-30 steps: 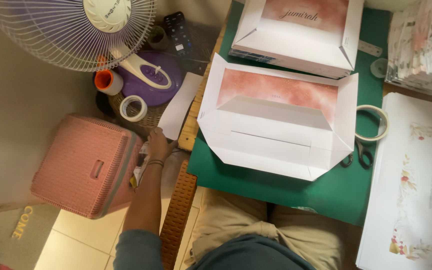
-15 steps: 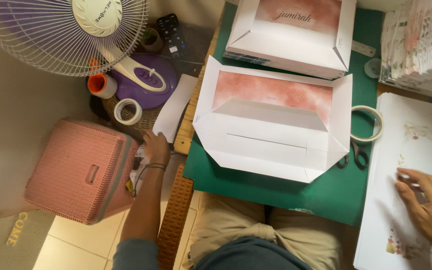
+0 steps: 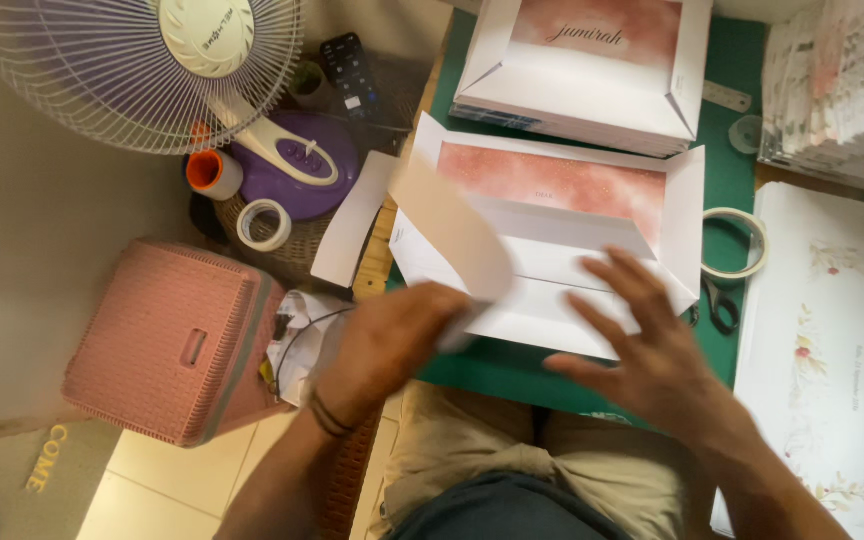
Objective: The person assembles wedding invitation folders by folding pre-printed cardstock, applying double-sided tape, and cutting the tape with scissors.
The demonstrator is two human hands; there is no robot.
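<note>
Left hand (image 3: pixel 392 340) closed around lower end of pale paper strip (image 3: pixel 452 235), strip rising tilted up-left over unfolded white-and-pink card box (image 3: pixel 562 240). Right hand (image 3: pixel 652 355) empty, fingers (image 3: pixel 617 275) spread wide, hovering over box's near flap. Box lies flat on green cutting mat (image 3: pixel 732 190) on table. Second folded box (image 3: pixel 592 65) just behind it. Tape ring (image 3: pixel 735 243) and scissors (image 3: pixel 720 305) right of box. Pink basket (image 3: pixel 172 340), white fan (image 3: pixel 132 70), tape roll (image 3: pixel 264 224) down left on floor.
</note>
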